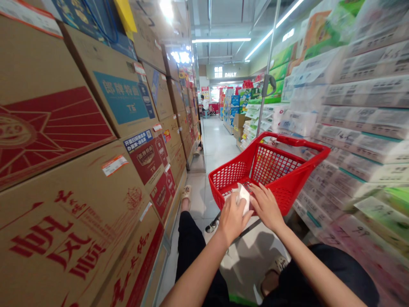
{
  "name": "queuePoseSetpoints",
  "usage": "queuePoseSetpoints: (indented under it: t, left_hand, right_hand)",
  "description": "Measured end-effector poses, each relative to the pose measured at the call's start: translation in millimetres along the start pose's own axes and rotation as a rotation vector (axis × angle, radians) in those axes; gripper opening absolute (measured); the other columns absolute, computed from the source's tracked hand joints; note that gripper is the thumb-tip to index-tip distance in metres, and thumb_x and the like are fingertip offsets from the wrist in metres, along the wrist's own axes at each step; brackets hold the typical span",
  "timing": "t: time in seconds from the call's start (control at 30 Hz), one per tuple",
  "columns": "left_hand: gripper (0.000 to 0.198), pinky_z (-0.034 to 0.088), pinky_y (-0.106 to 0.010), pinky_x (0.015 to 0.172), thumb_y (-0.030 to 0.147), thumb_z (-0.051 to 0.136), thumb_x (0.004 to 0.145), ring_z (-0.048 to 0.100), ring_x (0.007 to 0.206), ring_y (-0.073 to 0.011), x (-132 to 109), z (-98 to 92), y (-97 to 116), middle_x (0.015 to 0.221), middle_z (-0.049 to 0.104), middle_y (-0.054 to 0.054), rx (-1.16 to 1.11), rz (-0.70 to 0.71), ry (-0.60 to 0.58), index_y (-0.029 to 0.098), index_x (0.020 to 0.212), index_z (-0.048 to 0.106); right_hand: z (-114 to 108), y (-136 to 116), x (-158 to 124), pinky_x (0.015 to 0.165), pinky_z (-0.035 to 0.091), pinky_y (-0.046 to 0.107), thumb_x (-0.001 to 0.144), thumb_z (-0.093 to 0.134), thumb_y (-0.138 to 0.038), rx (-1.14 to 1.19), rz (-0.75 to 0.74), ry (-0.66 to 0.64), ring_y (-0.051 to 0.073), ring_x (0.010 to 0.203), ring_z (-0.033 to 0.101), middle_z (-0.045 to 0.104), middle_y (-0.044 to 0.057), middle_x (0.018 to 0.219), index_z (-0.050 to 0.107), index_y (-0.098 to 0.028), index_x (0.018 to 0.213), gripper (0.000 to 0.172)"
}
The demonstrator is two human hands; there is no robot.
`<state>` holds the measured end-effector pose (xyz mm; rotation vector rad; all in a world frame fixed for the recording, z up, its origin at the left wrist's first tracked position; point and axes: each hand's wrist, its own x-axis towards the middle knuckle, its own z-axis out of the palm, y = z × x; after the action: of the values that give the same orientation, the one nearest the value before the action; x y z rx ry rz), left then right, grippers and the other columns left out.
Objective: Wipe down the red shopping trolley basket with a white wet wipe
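Observation:
My left hand (230,215) is closed around a crumpled white tissue or cloth (243,198), held at the near rim of a red shopping cart (281,181). Beside it, my right hand (266,205) has its fingers stretched out over the same rim, close to the white piece. Whether its fingertips touch the cart or the tissue I cannot tell. The cart has a perforated plastic basket and a red handle (297,140). Part of its near wall is hidden behind my hands.
Stacked cardboard cartons (73,226) wall the left side. Piled paper packs (361,115) with handwritten prices crowd the right. A metal pole (264,89) rises behind the cart. A tiled aisle (215,143) runs ahead, where a seated person (205,104) shows far off.

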<state>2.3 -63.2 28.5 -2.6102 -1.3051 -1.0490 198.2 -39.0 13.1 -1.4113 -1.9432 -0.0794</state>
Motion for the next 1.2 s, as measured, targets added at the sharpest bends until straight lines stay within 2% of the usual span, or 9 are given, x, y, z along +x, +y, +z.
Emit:
queuePoseSetpoints:
  t: [0.1, 0.17, 0.3, 0.53, 0.63, 0.73, 0.83, 1.0, 1.2]
  left_hand:
    - [0.032, 0.044, -0.050, 0.113, 0.027, 0.050, 0.099, 0.050, 0.135, -0.0301, -0.5, 7.0, -0.5, 0.151, 0.047, -0.013, 0.062, 0.031, 0.027, 0.020, 0.130, 0.055]
    - [0.041, 0.041, -0.051, 0.115, 0.028, 0.051, 0.099, 0.047, 0.137, -0.0306, -1.9, 9.0, -3.4, 0.150, 0.049, -0.012, 0.099, 0.038, 0.026, 0.021, 0.139, 0.050]
    - [0.066, 0.048, -0.051, 0.105, 0.044, 0.062, 0.094, 0.054, 0.122, -0.0329, -3.3, 7.2, -10.5, 0.149, 0.050, -0.011, 0.193, 0.008, 0.009, 0.024, 0.153, 0.039]
    - [0.060, 0.054, -0.046, 0.089, 0.029, 0.056, 0.096, 0.059, 0.101, -0.0290, -11.0, 7.0, -16.5, 0.139, 0.058, -0.009, 0.323, -0.026, -0.002, 0.025, 0.153, 0.041]
    - [0.061, 0.052, -0.043, 0.100, 0.021, 0.049, 0.097, 0.059, 0.114, -0.0270, -17.6, 3.1, -24.4, 0.148, 0.053, -0.009, 0.255, 0.031, -0.011, 0.024, 0.157, 0.035]
    - [0.064, 0.041, -0.040, 0.117, 0.018, 0.045, 0.098, 0.048, 0.138, -0.0231, -22.3, -6.1, -39.4, 0.160, 0.042, -0.006, 0.165, 0.160, -0.051, 0.022, 0.160, 0.029]
    - [0.064, 0.029, -0.042, 0.125, 0.020, 0.047, 0.098, 0.038, 0.147, -0.0205, -23.8, -15.3, -56.1, 0.162, 0.038, -0.004, 0.141, 0.232, -0.109, 0.022, 0.159, 0.029]
    - [0.063, 0.020, -0.050, 0.127, 0.023, 0.054, 0.097, 0.040, 0.147, -0.0215, -23.8, -20.3, -77.8, 0.159, 0.044, -0.002, 0.193, 0.196, -0.117, 0.029, 0.157, 0.035]
    - [0.053, 0.025, -0.048, 0.126, 0.017, 0.049, 0.099, 0.037, 0.149, -0.0199, -26.2, -24.9, -108.6, 0.159, 0.044, 0.001, 0.235, 0.129, -0.069, 0.032, 0.150, 0.047]
  right_hand:
    - [13.2, 6.7, -1.2, 0.124, 0.028, 0.056, 0.102, 0.037, -0.031, 0.057, -0.083, 0.001, 0.026, 0.154, 0.024, 0.055, 0.009, 0.147, 0.051, -0.023, 0.144, 0.045]
    - [16.8, 9.6, -0.9, 0.124, 0.028, 0.057, 0.101, 0.035, -0.026, 0.107, -0.123, -0.019, 0.025, 0.154, 0.022, 0.054, 0.008, 0.147, 0.050, -0.024, 0.144, 0.046]
    - [18.2, 9.6, 1.6, 0.124, 0.028, 0.059, 0.096, 0.035, -0.019, 0.164, -0.176, -0.065, 0.026, 0.155, 0.019, 0.050, 0.006, 0.152, 0.048, -0.026, 0.146, 0.052]
    - [22.1, 0.8, -0.5, 0.123, 0.027, 0.059, 0.092, 0.036, -0.014, 0.174, -0.225, -0.092, 0.025, 0.156, 0.014, 0.044, 0.007, 0.158, 0.046, -0.024, 0.146, 0.056]
    - [19.1, 4.7, -0.6, 0.123, 0.025, 0.060, 0.093, 0.037, -0.015, 0.151, -0.251, -0.114, 0.025, 0.156, 0.016, 0.044, 0.006, 0.158, 0.047, -0.025, 0.146, 0.056]
    - [15.8, 13.1, 1.9, 0.123, 0.024, 0.061, 0.094, 0.036, -0.016, 0.126, -0.273, -0.134, 0.024, 0.155, 0.019, 0.043, 0.006, 0.159, 0.046, -0.026, 0.147, 0.055]
    - [15.1, 21.3, 7.0, 0.124, 0.022, 0.060, 0.097, 0.034, -0.018, 0.137, -0.285, -0.151, 0.024, 0.155, 0.019, 0.042, 0.006, 0.160, 0.045, -0.026, 0.149, 0.053]
    - [18.5, 33.5, 17.3, 0.125, 0.020, 0.060, 0.101, 0.033, -0.025, 0.259, -0.283, -0.166, 0.025, 0.156, 0.018, 0.041, 0.004, 0.161, 0.047, -0.028, 0.148, 0.049]
    - [20.4, 52.9, 23.9, 0.125, 0.017, 0.063, 0.102, 0.038, -0.037, 0.340, -0.259, -0.186, 0.028, 0.156, 0.016, 0.042, 0.003, 0.160, 0.050, -0.031, 0.146, 0.046]
